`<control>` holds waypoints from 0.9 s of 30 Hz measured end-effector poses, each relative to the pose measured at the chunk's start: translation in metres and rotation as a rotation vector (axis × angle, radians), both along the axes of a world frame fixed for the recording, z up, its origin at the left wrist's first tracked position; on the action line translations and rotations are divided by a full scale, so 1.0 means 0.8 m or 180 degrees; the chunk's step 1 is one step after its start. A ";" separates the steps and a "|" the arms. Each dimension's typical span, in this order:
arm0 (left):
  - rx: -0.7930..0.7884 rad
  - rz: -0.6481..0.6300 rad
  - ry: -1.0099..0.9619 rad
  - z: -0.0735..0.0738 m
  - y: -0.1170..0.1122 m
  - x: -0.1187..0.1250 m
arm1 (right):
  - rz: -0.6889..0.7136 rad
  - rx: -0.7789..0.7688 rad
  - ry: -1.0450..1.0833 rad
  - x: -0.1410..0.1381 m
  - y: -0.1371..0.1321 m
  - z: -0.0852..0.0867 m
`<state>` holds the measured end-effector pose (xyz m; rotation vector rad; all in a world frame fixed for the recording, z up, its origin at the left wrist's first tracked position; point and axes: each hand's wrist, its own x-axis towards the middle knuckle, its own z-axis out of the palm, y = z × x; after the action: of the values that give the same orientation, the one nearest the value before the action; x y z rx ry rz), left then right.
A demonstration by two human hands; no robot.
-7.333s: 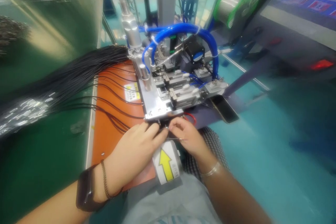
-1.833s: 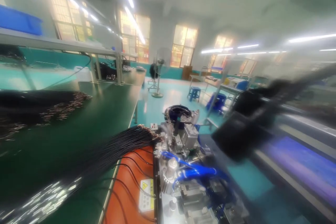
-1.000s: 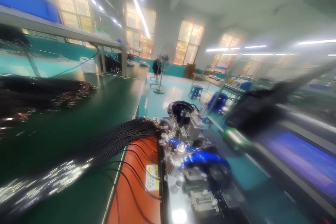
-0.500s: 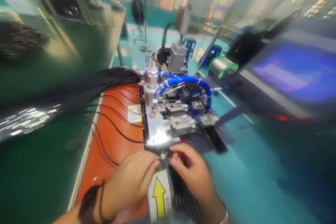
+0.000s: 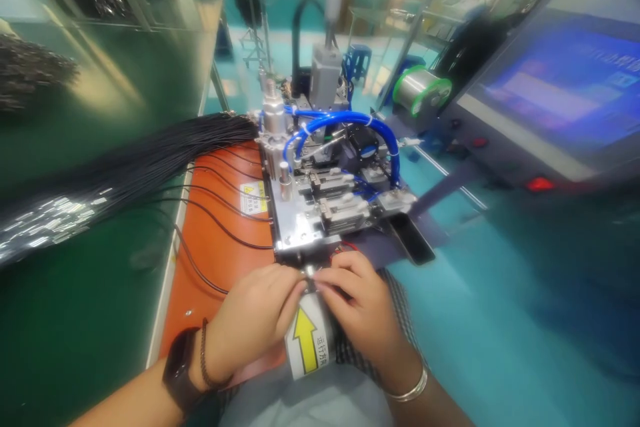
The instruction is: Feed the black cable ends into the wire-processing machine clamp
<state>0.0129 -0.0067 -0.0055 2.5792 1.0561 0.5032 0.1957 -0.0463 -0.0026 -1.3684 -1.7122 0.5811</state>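
Fingers point(image 5: 293, 287) again meet at the machine's edge point(image 5: 300, 241).

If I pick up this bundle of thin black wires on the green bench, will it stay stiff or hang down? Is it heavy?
The black wire bundle will probably hang floppily: single wires droop in loose curves across the orange mat. It is likely fairly light for its size, since each wire looks thin. The bright metal ends might snag each other.

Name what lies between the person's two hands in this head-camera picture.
In the head view, a small metal part sits between the left hand and right hand, with a yellow-arrow label just below it.
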 end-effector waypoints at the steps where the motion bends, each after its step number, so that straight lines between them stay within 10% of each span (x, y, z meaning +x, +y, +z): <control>1: -0.0016 0.0033 0.0022 0.000 0.000 0.000 | -0.0034 0.0043 -0.0019 0.000 0.000 -0.001; 10: 0.0051 0.0106 -0.0027 0.002 -0.002 0.003 | -0.0289 -0.0192 -0.0038 -0.004 0.001 0.000; 21: 0.0673 -0.0544 0.0235 0.003 0.001 -0.002 | 0.0621 -0.0787 -0.0497 0.004 0.019 0.032; 27: 0.0203 0.0221 -0.0149 0.004 0.001 0.002 | -0.0321 -0.0596 0.0184 0.000 0.017 0.024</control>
<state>0.0144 -0.0063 -0.0020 2.5794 1.1343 0.6209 0.1954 -0.0330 0.0164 -1.5442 -1.5639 0.7314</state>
